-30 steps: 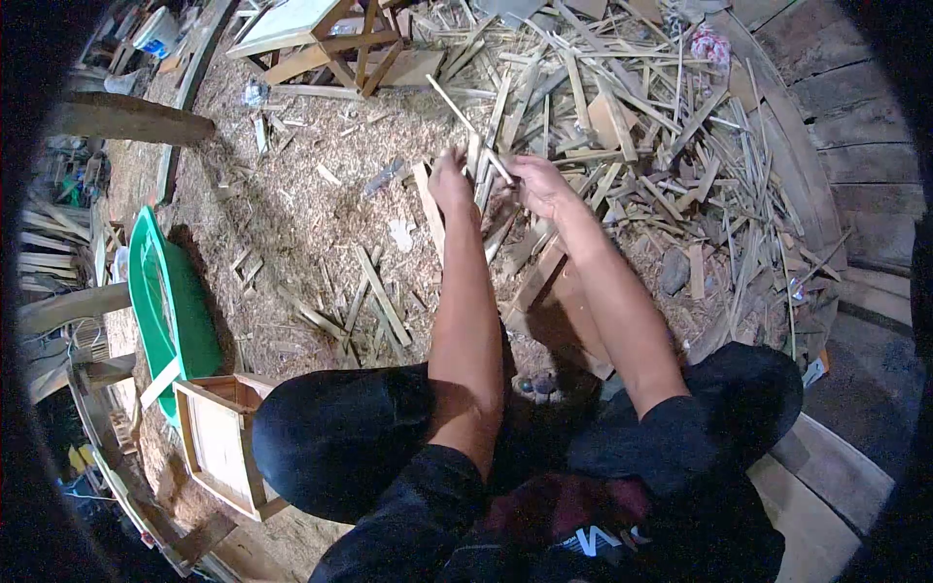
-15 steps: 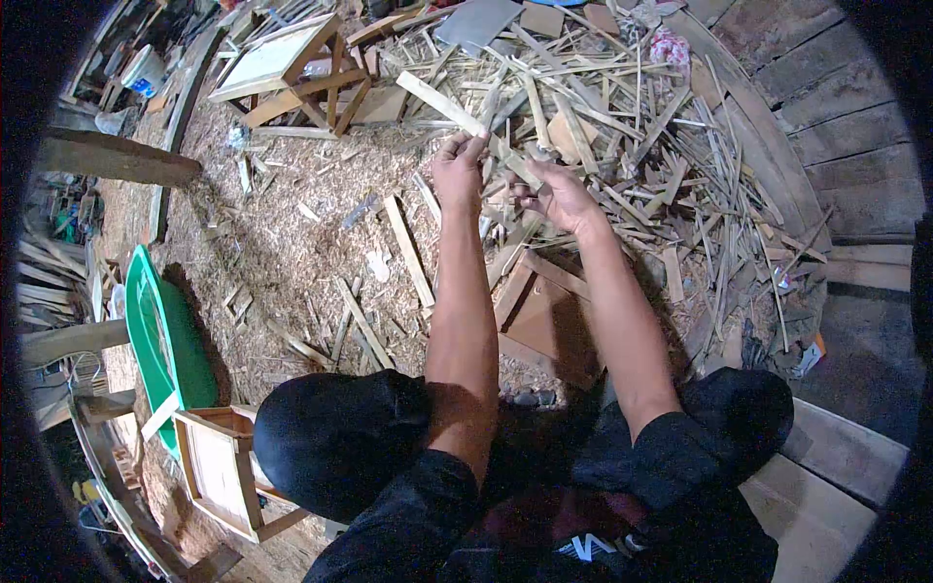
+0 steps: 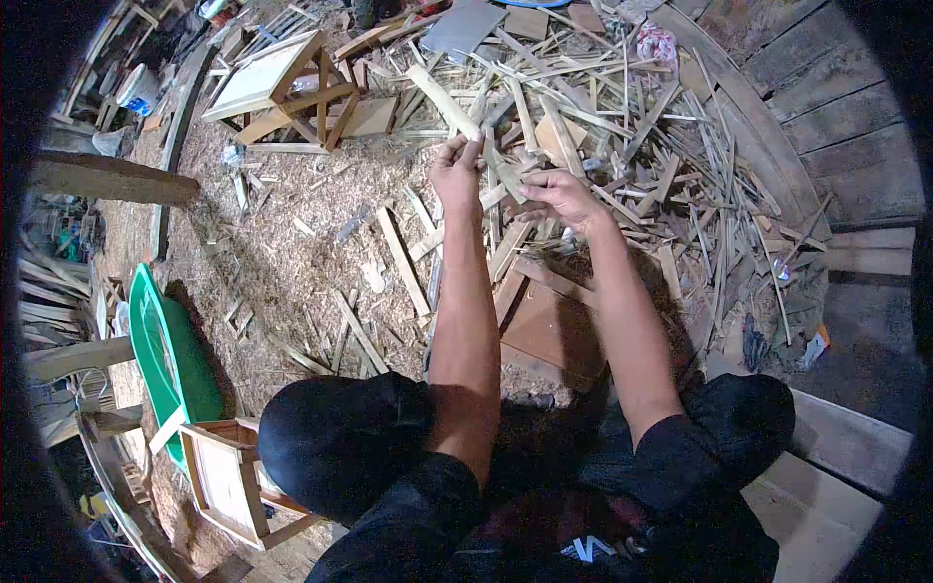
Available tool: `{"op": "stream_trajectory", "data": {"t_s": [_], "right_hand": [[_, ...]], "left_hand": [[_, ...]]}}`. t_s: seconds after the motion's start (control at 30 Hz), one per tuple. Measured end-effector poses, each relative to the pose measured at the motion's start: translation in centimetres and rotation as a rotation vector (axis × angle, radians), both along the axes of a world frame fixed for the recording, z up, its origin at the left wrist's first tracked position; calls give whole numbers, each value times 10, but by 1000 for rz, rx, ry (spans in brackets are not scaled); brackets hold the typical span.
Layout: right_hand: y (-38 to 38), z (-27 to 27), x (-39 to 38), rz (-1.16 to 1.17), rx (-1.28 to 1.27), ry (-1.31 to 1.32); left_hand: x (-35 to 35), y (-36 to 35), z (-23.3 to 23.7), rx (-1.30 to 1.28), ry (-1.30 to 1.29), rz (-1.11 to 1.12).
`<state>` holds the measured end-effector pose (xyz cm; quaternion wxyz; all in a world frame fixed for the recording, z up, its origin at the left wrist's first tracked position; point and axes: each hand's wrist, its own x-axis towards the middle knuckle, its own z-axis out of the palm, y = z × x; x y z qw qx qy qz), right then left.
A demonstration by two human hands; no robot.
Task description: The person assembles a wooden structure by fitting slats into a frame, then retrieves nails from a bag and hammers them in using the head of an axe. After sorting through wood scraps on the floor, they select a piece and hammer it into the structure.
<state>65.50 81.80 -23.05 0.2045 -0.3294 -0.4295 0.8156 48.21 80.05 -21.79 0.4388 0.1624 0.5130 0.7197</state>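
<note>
My left hand [image 3: 456,175] is closed, with thumb and fingers pinching the lower end of a pale flat wooden strip [image 3: 442,99] that points up and away to the left. To its right, my right hand [image 3: 567,201] grips the near end of a greyer wooden strip [image 3: 502,173] between thumb and fingers. The two lengths meet beside my left fingertips, and I cannot tell whether they are one piece. Both hands are raised in front of a heap of thin wood offcuts [image 3: 622,126]. Below my right hand, a brown wooden panel with a frame [image 3: 552,330] lies between my legs.
Wood shavings [image 3: 282,262] and scattered sticks cover the floor. A small wooden stool [image 3: 267,85] lies at the upper left. At the left are a green plastic tub [image 3: 185,360], another wooden frame piece [image 3: 224,476] and a post [image 3: 112,180]. Planks [image 3: 846,126] line the right side.
My right hand has shifted slightly down and to the right, and the strip it grips is tilted more steeply. The pale strip in my left hand also points more steeply upward.
</note>
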Motion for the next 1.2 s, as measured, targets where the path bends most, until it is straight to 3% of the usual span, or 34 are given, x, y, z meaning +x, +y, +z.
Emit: {"op": "stream_trajectory", "data": {"t_s": [0.23, 0.37, 0.47, 0.6, 0.7, 0.93, 1.03, 1.07, 1.13, 1.2], "right_hand": [[-4, -1, 14, 28, -33, -9], [-6, -10, 21, -18, -127, 120], [-6, -16, 25, 4, -135, 299], [-4, -17, 29, 3, -114, 233], [-2, -16, 27, -140, -151, 167], [-5, -20, 23, -93, 148, -30], [-5, -18, 22, 25, 300, -278], [-6, -22, 19, -41, 235, -225], [-3, -39, 16, -171, 103, -121], [4, -58, 9, -144, 181, -206]], "left_hand": [[11, 5, -11, -5, 12, -26], [16, 6, -14, 35, -85, -62], [23, 2, -6, 99, -296, -88], [23, 6, -9, 162, -317, -98], [24, 8, -10, 73, -175, -6], [26, 5, -19, 91, -78, 10], [27, -2, -27, 97, 9, -18], [29, -6, -30, 28, 41, 1], [14, -16, -59, -36, 333, -11], [-1, -38, -73, -133, 439, 137]]}}
